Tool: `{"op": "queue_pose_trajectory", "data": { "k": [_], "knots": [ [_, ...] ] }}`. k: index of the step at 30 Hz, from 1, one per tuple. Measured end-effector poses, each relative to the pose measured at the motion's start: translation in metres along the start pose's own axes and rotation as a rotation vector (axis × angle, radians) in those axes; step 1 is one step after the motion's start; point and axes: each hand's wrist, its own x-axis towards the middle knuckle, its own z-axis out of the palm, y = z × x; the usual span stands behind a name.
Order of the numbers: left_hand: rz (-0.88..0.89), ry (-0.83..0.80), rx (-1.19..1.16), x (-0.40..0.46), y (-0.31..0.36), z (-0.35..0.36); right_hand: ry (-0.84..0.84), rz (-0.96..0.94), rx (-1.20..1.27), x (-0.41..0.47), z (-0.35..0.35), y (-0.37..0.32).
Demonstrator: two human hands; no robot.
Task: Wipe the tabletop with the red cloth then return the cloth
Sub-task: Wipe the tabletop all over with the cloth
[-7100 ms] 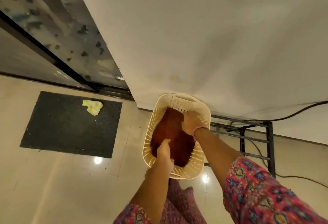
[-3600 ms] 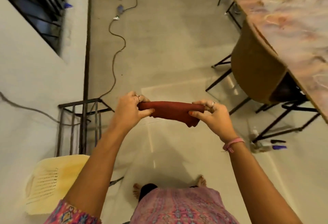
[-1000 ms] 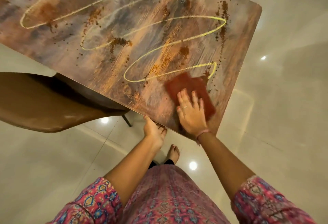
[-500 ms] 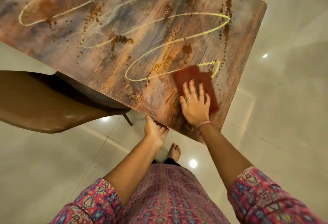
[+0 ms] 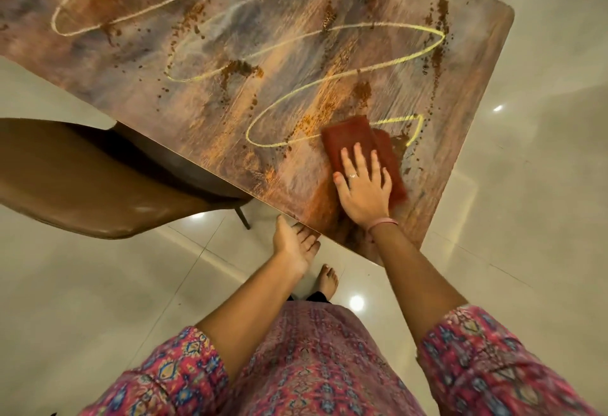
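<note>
The folded red cloth (image 5: pixel 348 139) lies flat on the wooden tabletop (image 5: pixel 204 112), near its right front corner. My right hand (image 5: pixel 363 191) presses down on the cloth with fingers spread, covering its near half. A looping yellow line (image 5: pixel 329 30) and scattered brown crumbs (image 5: pixel 240 68) mark the tabletop; the cloth covers the near end of the line. My left hand (image 5: pixel 294 244) is at the table's near edge, thumb on top and fingers tucked under it.
A brown chair (image 5: pixel 82 178) is pushed partly under the table on the left. Glossy pale floor tiles surround the table. My bare foot (image 5: pixel 327 279) stands just below the table's near edge.
My right hand has slid the cloth away from me, farther up the tabletop and over the end of the yellow line. My left hand has stayed at the table edge.
</note>
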Motion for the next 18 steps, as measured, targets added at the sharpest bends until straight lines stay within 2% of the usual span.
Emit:
{"op": "queue_pose_trajectory", "data": {
  "k": [1,3,5,7,10,12,15,16,18],
  "knots": [
    [0.005,0.005,-0.006,-0.001,-0.001,0.000,-0.009,-0.056,-0.004,-0.002,0.005,-0.014],
    [0.000,0.007,-0.029,-0.001,0.001,-0.002,-0.057,-0.302,-0.009,-0.027,0.018,-0.028],
    [-0.017,-0.017,-0.062,-0.001,0.005,-0.004,-0.136,-0.510,-0.004,-0.065,0.025,-0.017],
    [-0.026,-0.016,-0.068,-0.003,0.009,-0.008,-0.187,-0.566,0.056,-0.080,0.023,0.011],
    [-0.013,0.006,-0.031,-0.004,0.013,-0.016,-0.158,-0.454,0.065,-0.063,0.005,0.046],
    [-0.013,-0.001,-0.012,-0.004,0.018,-0.019,-0.077,-0.229,0.058,-0.033,-0.005,0.055],
    [-0.018,-0.008,-0.010,-0.005,0.020,-0.017,0.050,0.119,0.012,0.015,-0.009,0.031],
    [-0.015,-0.008,-0.008,-0.005,0.019,-0.017,0.055,0.159,-0.011,0.021,-0.007,0.015],
    [-0.015,-0.019,0.003,-0.006,0.016,-0.015,0.018,0.034,-0.026,0.012,0.005,-0.013]
  ]
}}
